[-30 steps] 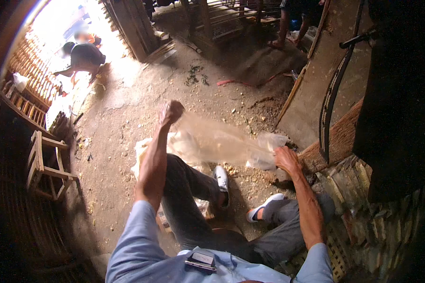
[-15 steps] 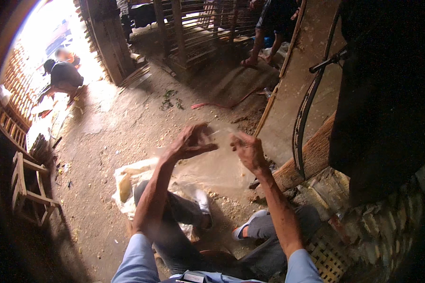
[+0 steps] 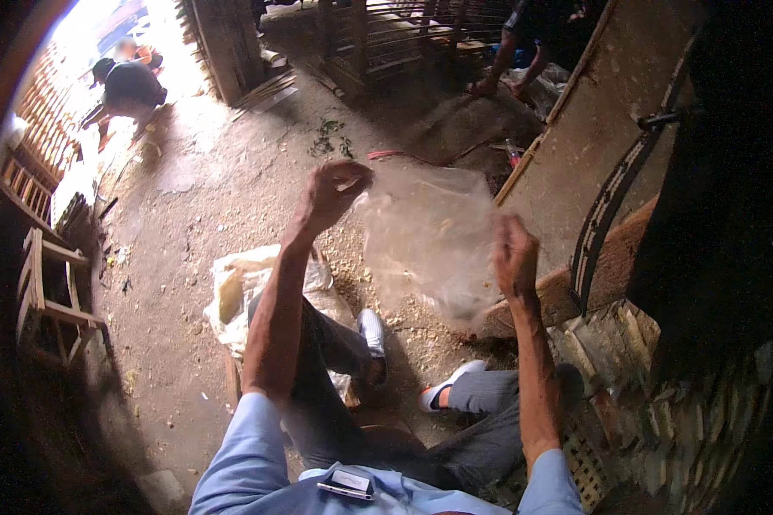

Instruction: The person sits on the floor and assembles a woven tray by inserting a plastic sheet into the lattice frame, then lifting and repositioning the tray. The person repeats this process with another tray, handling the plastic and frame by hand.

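A clear, thin plastic bag [image 3: 425, 245] hangs spread between my two hands, blurred by motion; whether its mouth is open I cannot make out. My left hand [image 3: 339, 190] is closed with fingers and thumb pinched at the bag's upper left corner. On the other side, my right hand [image 3: 515, 259] is closed at the bag's right edge, its fingers smeared by movement. Below my left forearm, a crumpled whitish plastic sack [image 3: 232, 296] with something yellowish lies beside my left leg.
Crumbs and chips litter the dirt floor [image 3: 176, 283]. A wooden stool frame [image 3: 60, 296] stands at left. A leaning board [image 3: 601, 103], a log and stacked slats [image 3: 661, 378] crowd the right. Two people crouch at the bright doorway; another person bends down at the back right.
Both hands have moved apart, the left farther forward and the right to the right, stretching the plastic bag between them. The view has shifted slightly. The person at the back right has bent down.
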Demonstrator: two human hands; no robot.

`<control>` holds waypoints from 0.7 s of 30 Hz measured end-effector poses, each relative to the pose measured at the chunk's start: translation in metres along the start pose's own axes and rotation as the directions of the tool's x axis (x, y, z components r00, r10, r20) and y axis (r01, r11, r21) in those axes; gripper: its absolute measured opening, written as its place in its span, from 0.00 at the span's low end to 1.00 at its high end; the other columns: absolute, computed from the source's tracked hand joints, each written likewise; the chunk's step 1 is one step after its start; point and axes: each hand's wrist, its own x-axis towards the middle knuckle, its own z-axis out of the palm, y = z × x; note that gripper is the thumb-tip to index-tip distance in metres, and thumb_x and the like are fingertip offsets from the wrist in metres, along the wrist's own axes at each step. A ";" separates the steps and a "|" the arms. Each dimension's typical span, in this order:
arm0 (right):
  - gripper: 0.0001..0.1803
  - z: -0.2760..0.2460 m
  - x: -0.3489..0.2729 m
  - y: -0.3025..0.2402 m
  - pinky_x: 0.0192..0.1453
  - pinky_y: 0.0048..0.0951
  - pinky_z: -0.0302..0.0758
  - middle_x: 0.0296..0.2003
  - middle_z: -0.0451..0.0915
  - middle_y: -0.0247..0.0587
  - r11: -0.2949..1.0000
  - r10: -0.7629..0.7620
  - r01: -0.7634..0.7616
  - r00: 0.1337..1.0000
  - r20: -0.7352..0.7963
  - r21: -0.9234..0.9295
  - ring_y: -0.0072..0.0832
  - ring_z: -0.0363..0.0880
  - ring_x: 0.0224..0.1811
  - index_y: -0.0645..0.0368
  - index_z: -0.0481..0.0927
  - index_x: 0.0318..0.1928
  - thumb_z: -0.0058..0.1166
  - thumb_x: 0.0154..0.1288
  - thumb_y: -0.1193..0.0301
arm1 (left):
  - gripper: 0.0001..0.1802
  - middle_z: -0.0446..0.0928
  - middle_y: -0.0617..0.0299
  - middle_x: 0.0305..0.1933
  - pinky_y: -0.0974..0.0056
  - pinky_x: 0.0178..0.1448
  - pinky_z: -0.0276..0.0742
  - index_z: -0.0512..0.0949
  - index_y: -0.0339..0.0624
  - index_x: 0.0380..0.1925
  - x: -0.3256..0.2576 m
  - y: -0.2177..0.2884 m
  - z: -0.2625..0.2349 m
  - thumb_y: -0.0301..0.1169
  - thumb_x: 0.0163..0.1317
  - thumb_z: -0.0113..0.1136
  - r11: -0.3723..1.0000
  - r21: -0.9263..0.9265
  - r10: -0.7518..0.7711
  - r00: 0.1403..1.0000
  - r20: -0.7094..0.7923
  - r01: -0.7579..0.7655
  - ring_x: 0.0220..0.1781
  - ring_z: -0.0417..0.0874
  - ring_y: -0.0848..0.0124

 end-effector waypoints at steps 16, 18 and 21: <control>0.18 0.033 0.020 -0.004 0.41 0.39 0.78 0.36 0.87 0.42 1.000 0.020 -0.024 0.970 0.243 0.011 0.37 0.87 0.38 0.59 0.83 0.51 0.67 0.67 0.62 | 0.18 0.85 0.61 0.38 0.62 0.51 0.82 0.84 0.39 0.44 -0.008 0.064 0.085 0.37 0.59 0.77 0.890 -0.453 -0.057 0.998 0.011 0.055 0.42 0.85 0.71; 0.10 0.025 0.023 0.001 0.34 0.32 0.74 0.28 0.82 0.34 0.962 0.110 -0.137 0.986 0.127 0.236 0.27 0.81 0.31 0.60 0.83 0.40 0.63 0.70 0.66 | 0.19 0.85 0.62 0.36 0.63 0.48 0.81 0.85 0.39 0.43 -0.012 0.057 0.083 0.40 0.60 0.76 0.937 -0.330 -0.080 0.989 0.121 0.116 0.40 0.84 0.72; 0.10 -0.001 0.027 0.011 0.33 0.26 0.72 0.25 0.77 0.28 0.932 0.205 -0.220 0.975 0.081 0.288 0.18 0.72 0.28 0.59 0.80 0.35 0.62 0.68 0.66 | 0.20 0.89 0.59 0.42 0.60 0.53 0.81 0.88 0.44 0.46 -0.016 0.031 0.062 0.44 0.60 0.73 0.967 0.024 -0.231 0.827 0.512 0.255 0.45 0.86 0.71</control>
